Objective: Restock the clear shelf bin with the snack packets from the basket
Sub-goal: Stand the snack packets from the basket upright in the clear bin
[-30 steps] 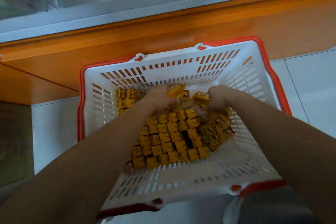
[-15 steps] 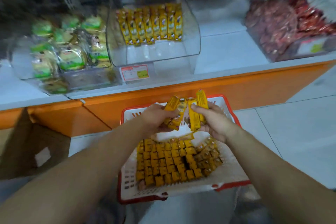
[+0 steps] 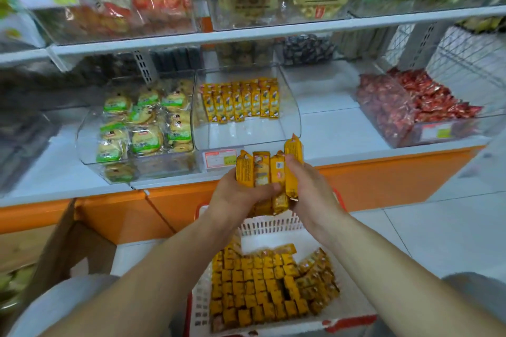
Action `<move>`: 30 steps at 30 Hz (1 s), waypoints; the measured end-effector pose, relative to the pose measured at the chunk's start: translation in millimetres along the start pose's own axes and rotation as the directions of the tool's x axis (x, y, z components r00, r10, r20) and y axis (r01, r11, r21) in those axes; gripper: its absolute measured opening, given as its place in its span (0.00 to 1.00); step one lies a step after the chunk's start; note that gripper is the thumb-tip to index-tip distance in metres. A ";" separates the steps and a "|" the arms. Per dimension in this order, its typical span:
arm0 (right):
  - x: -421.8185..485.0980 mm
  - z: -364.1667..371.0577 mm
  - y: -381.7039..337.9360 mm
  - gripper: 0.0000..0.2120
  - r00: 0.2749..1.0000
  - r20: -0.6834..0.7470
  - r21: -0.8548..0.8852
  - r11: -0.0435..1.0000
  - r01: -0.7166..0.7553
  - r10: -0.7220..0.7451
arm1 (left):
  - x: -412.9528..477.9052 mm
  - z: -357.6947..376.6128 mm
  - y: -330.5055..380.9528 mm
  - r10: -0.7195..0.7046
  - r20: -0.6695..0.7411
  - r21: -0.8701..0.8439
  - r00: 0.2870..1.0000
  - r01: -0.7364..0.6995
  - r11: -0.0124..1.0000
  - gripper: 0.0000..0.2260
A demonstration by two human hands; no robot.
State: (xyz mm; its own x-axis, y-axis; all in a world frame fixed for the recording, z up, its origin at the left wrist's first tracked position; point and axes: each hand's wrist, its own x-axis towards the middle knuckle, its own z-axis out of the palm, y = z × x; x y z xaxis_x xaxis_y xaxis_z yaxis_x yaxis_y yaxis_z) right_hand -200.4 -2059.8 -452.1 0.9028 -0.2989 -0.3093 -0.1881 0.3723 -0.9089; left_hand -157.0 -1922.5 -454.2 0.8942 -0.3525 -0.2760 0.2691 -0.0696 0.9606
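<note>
- Both hands are rising out of the basket (image 3: 271,226), where a second ago they were digging among the packets.
- Left hand (image 3: 232,197) and right hand (image 3: 312,191) are squeezing a bundle of snack packets (image 3: 260,169) between them, each grip clamping on it.
- The bundle is hovering at the shelf's front edge, just below the clear shelf bin (image 3: 246,133).
- The bin is holding one back row (image 3: 241,100); loading probably comes next.
- The bin's curved front wall is standing in the way.
- A green biscuit bin (image 3: 137,123) is sitting alongside.
- Blur is hiding the bundle's count.
</note>
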 end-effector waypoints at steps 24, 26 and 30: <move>88.8 57.8 -27.4 0.15 0.978 0.039 -0.347 0.915 0.204 -0.203 | 31.5 -113.7 57.9 0.209 -0.301 0.176 0.930 -0.162 0.971 0.12; 121.5 78.8 -33.2 0.19 0.974 0.073 -0.407 0.885 0.225 -0.214 | 38.3 -130.9 60.6 0.224 -0.358 0.203 0.906 -0.159 0.966 0.11; 186.7 121.5 -36.9 0.16 0.943 0.110 -0.581 0.750 0.317 -0.313 | 49.1 -152.9 60.5 0.235 -0.423 0.187 0.875 -0.170 0.968 0.13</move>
State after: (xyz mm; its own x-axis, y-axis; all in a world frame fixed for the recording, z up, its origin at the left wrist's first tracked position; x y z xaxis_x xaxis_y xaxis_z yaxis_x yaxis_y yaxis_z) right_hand 22.1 -2022.6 -442.4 0.9531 -0.3016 0.0236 -0.0799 -0.3262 -0.9419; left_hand -42.1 -1801.3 -414.7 0.9971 0.0697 -0.0294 0.0417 -0.1822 0.9824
